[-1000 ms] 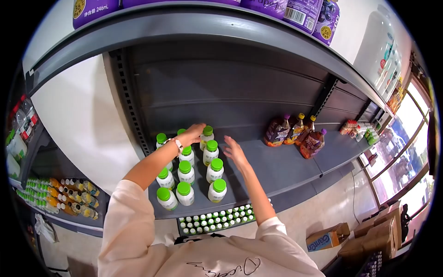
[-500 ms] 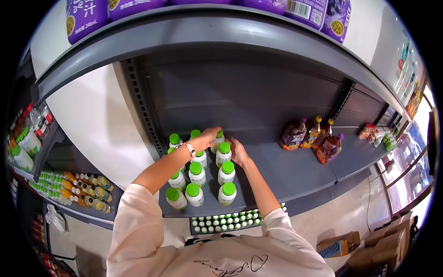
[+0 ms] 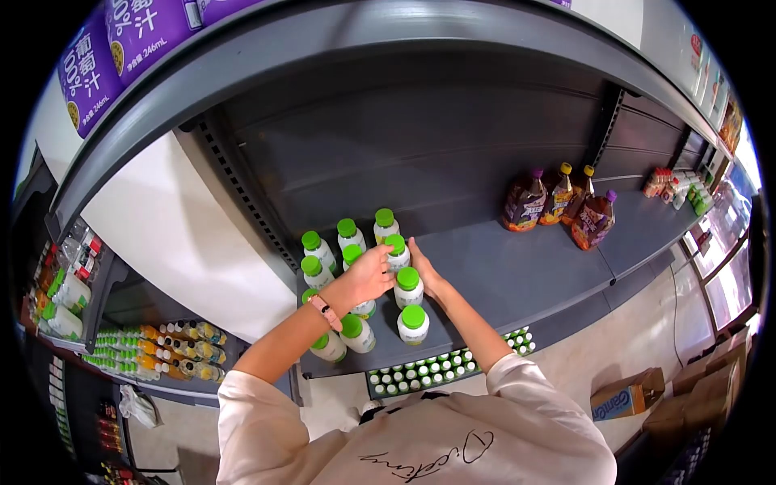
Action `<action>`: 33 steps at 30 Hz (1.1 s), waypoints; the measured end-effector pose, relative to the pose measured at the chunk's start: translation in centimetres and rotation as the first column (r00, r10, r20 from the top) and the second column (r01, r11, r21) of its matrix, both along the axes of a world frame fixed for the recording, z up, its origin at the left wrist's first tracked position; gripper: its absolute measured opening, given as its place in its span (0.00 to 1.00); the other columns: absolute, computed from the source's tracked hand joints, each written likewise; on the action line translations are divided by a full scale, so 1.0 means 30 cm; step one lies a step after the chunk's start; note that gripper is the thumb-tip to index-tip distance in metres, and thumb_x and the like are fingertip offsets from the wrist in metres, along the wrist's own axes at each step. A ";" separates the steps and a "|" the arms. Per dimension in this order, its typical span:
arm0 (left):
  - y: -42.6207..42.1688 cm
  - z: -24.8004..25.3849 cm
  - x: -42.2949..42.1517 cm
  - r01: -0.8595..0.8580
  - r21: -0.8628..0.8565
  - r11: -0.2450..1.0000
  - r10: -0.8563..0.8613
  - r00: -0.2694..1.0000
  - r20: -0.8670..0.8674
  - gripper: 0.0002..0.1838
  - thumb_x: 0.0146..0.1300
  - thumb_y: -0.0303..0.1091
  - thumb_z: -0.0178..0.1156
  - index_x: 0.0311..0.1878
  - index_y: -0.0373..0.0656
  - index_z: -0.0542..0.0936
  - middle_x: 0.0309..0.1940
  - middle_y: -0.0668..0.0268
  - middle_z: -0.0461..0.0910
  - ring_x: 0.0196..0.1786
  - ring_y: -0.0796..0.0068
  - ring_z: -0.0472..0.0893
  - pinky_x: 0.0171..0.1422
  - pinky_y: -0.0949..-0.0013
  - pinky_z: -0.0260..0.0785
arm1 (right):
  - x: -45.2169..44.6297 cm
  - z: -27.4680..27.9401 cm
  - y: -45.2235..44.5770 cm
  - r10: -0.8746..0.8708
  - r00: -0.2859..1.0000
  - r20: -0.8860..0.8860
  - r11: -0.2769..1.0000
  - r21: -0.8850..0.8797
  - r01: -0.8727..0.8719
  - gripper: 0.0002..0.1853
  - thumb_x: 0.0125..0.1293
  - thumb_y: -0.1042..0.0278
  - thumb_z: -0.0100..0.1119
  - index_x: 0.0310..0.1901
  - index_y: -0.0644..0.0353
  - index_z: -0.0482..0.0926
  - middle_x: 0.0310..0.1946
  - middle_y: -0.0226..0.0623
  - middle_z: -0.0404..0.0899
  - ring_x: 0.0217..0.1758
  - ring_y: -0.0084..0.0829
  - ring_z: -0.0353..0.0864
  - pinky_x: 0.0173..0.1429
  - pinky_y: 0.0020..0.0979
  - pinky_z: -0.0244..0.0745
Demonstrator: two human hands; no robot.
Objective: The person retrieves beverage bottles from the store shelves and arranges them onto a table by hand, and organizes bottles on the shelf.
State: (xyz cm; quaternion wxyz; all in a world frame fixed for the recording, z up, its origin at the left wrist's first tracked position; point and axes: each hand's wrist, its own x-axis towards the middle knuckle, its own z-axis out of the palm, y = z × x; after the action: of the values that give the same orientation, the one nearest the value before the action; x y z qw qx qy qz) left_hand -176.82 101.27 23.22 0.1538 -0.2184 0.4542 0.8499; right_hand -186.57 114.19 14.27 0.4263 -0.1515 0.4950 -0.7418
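Several white bottles with green caps stand upright in columns on the grey shelf [image 3: 517,279]. My left hand [image 3: 369,277], with a pink band on its wrist, has its fingers curled against the left side of one white bottle [image 3: 398,260] in the right column. On that bottle's other side, my right hand [image 3: 423,268] lies alongside with fingers stretched out. Just in front of it in the same column are another bottle [image 3: 410,295] and the front bottle [image 3: 412,325]. My left hand and forearm partly hide bottles in the middle and left columns.
Dark drink bottles [image 3: 558,202] stand farther right on the shelf. Purple packs [image 3: 149,36] sit on the shelf overhead. Below the front edge is a lower row of green-and-white bottles [image 3: 424,370]. Cardboard boxes [image 3: 629,394] rest on the floor at right.
Both hands have come nearer, from around the back bottle of the right column to the second bottle from the back. The view has shifted, with the shelf overhead sitting differently.
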 end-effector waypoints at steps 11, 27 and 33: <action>0.200 0.029 0.285 -0.099 0.026 0.995 0.102 0.983 -0.155 0.35 0.71 0.42 0.53 0.75 0.35 0.56 0.76 0.65 0.57 0.78 0.72 0.55 0.80 0.63 0.46 | 0.058 0.028 0.079 -0.088 0.984 -0.156 0.996 -0.035 0.084 0.50 0.74 0.27 0.20 0.77 0.70 0.35 0.81 0.49 0.37 0.83 0.38 0.38 0.83 0.37 0.37; 0.547 -0.227 0.482 -0.441 0.134 0.887 0.461 0.859 -0.223 0.46 0.71 0.27 0.49 0.80 0.50 0.30 0.82 0.68 0.36 0.79 0.69 0.50 0.81 0.62 0.50 | 0.173 -0.142 0.133 -0.143 0.968 -0.208 0.990 -0.029 0.140 0.45 0.76 0.32 0.21 0.78 0.62 0.31 0.82 0.42 0.27 0.84 0.36 0.26 0.83 0.35 0.23; 0.528 -0.258 0.478 -0.475 0.169 0.863 0.504 0.829 -0.243 0.45 0.69 0.26 0.50 0.81 0.50 0.33 0.82 0.66 0.34 0.82 0.67 0.42 0.82 0.60 0.46 | 0.373 -0.129 0.202 -0.229 0.933 -0.277 0.969 0.028 0.246 0.43 0.77 0.33 0.20 0.79 0.60 0.35 0.82 0.44 0.33 0.84 0.40 0.29 0.83 0.35 0.27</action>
State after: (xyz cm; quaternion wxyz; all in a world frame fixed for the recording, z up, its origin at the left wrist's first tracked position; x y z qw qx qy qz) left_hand -162.48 117.11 15.49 -0.1238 -0.1975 0.3562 0.9049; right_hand -175.37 120.25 10.39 0.2663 -0.1774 0.5863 -0.7443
